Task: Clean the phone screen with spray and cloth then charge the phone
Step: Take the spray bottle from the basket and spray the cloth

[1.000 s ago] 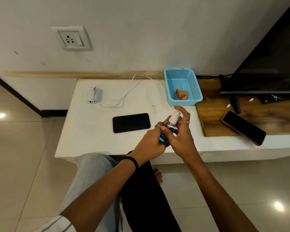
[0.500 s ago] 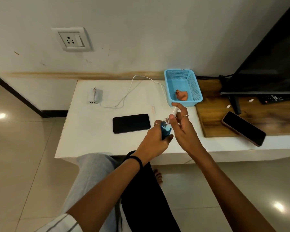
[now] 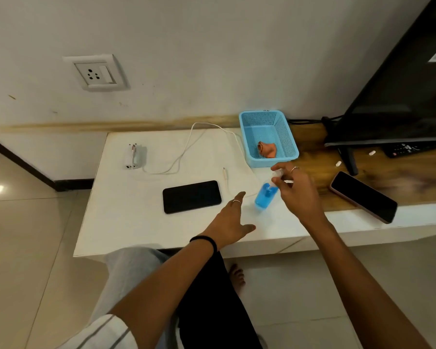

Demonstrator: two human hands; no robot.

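Observation:
A black phone [image 3: 191, 196] lies screen up on the white table [image 3: 126, 212]. To its right, a small spray bottle of blue liquid [image 3: 263, 199] leans, held at its white top by the fingers of my right hand [image 3: 296, 192]. My left hand [image 3: 230, 220] hovers over the table between phone and bottle, fingers spread, holding nothing. An orange cloth [image 3: 267, 149] sits in the blue basket [image 3: 246, 139]. A white charging cable [image 3: 186, 152] runs across the table from a white adapter [image 3: 132, 157]. Its loose plug end [image 3: 224, 173] lies just behind the phone.
A wall socket [image 3: 96, 74] is above the table's left end. A second phone [image 3: 363, 196] overhangs the front edge of the wooden section on the right. A TV [image 3: 400, 96] and remote [image 3: 408, 148] stand behind it. My knees are under the front edge.
Both hands were on the bottle. My left hand has let go and dropped away open, while my right hand carried the bottle right and back towards the basket.

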